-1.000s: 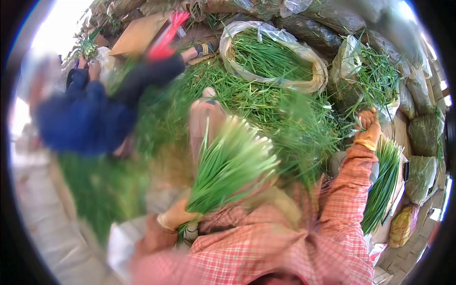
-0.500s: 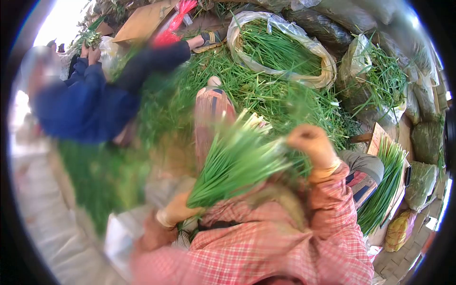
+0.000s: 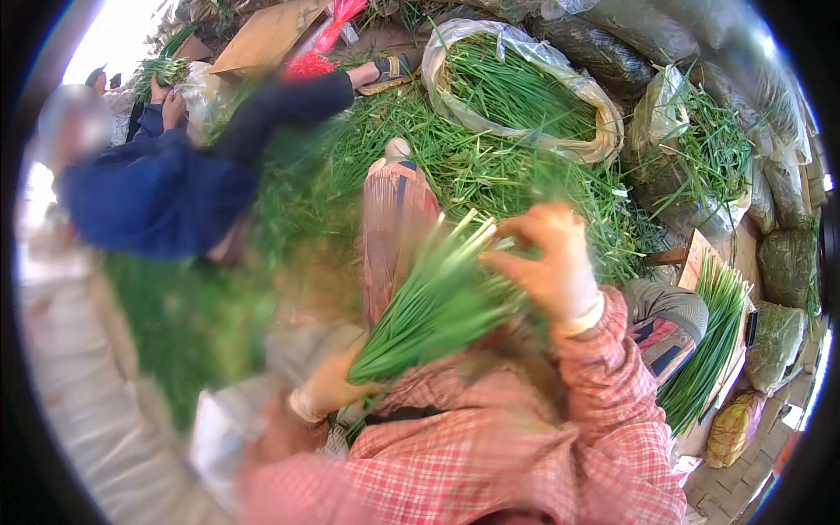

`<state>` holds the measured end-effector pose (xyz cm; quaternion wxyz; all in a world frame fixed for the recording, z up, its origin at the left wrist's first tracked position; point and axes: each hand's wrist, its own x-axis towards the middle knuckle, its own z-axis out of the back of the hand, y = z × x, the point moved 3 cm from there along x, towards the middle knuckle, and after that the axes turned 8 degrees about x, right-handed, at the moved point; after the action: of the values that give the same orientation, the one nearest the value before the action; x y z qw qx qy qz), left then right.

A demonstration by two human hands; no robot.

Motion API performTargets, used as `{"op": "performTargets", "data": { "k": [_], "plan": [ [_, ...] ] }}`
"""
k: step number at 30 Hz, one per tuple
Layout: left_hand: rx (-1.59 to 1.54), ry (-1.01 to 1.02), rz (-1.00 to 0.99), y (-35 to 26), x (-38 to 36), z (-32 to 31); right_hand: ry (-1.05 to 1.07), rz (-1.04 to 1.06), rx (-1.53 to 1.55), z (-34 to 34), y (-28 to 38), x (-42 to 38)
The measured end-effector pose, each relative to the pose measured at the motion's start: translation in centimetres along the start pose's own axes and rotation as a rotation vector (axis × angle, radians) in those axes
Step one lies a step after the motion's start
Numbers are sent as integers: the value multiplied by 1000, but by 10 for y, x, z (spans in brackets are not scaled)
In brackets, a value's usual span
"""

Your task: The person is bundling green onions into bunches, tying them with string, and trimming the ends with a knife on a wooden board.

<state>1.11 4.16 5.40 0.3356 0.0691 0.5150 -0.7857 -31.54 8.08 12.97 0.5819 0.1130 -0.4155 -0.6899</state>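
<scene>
My left hand (image 3: 331,385), in a pale glove, is closed round the leafy end of a bunch of garlic chives (image 3: 429,306). The bunch slants up and to the right across my lap, its white stem ends (image 3: 471,229) fanned out at the top. Close to those ends is my gloved right hand (image 3: 547,262), thumb and fingers apart and nothing plain between them. Motion blurs part of the bunch and the right fingertips.
Loose chives (image 3: 490,175) litter the ground ahead, around an open plastic bag (image 3: 612,131) full of them. More chives (image 3: 709,341) lie on a board (image 3: 696,249) to the right. A person in blue (image 3: 157,197) works at the left. Filled bags (image 3: 787,254) line the right side.
My right hand has moved left toward the white stem ends, its fingers spreading apart from a pinch. My left hand keeps its hold on the bunch, almost in the same place.
</scene>
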Motion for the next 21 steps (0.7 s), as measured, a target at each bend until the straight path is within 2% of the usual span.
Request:
{"op": "performTargets", "data": {
  "k": [1, 4, 7, 13, 15, 17, 18, 19, 20, 21],
  "plan": [
    [-19, -23, 15, -9, -1, 2, 14, -46, 47, -9, -4, -1],
    [-27, -6, 91, -22, -2, 2, 28, -347, 485, -23, -17, -3],
    [-51, -22, 74, -21, -1, 0, 146, -509, 744, -22, -21, -7],
    [-7, 40, -33, 2, 10, -10, 207, -416, 558, 1, -44, -20],
    [-178, 86, 5, -8, 10, -6, 13, -525, 734, 25, -57, -19],
    [-338, 109, 24, -19, 8, 0, -360, -507, 904, 60, -100, -30],
    [-362, 101, 15, -22, 7, 2, -379, -443, 747, 85, -129, -41],
    [-385, 91, 7, -24, 6, 4, -548, -446, 471, 100, -125, -47],
    [-438, 97, 40, -24, 5, 6, -704, -679, 329, 112, -126, -58],
    [-489, 102, 71, -25, 6, 8, -589, -763, 328, 124, -164, -78]
  ]
}}
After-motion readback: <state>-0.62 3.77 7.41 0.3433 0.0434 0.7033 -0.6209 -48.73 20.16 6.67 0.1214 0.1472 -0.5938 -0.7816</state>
